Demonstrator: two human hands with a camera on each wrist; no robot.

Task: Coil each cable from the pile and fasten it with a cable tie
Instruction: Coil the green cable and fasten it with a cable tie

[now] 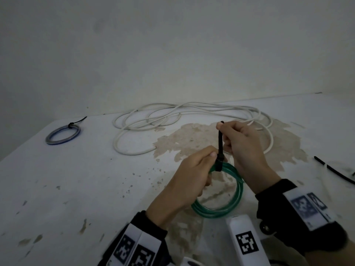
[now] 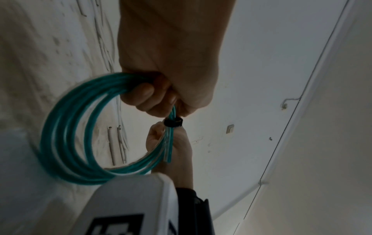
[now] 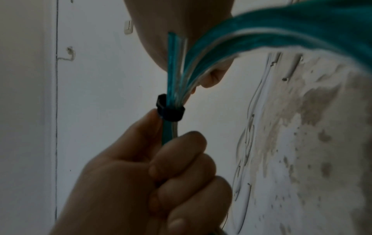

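Observation:
A green cable coil (image 1: 238,191) is held just above the white table (image 1: 76,189). My left hand (image 1: 207,160) grips its top left side, thumb next to the head of the black cable tie (image 1: 220,143) looped round the strands. My right hand (image 1: 223,129) pinches the tie's tail, which stands straight up from the coil. In the left wrist view my left hand (image 2: 149,95) clutches the coil (image 2: 66,135), and the tie loop (image 2: 173,123) sits tight around it. The right wrist view shows the tie (image 3: 171,112) around the green strands (image 3: 175,71).
A loose white cable pile (image 1: 192,112) lies at the back of the table by the wall. A blue coil (image 1: 63,134), fastened with a black tie, rests at the far left. Spare black ties (image 1: 334,171) lie at the right edge.

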